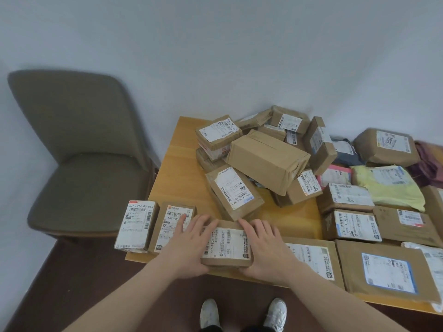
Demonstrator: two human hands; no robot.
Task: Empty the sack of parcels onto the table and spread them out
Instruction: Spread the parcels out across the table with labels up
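both my hands are on one small brown cardboard parcel with a white barcode label (226, 244), low centre of the frame, at the near edge of the yellow wooden table (182, 164). my left hand (191, 245) lies along its left side, fingers nearly straight and spread, fingertips reaching onto the next box. my right hand (263, 248) cups the right side, fingers loosely extended over the top edge, thumb low at the near corner. the grip is light, more pressing than clenching.

left of it, two small white-labelled boxes (153, 226) stand side by side at the table's left corner. centre frame, a heap of brown cardboard parcels (266, 159) is piled unsorted. right of frame, flat parcels lie in rows: a large brown mailer with a blue-bordered label (386, 269), a pale yellow soft bag (388, 185).

sack: not visible.

grey-green upholstered chair (76, 149), left of frame. white shoes (242, 312), bottom centre.
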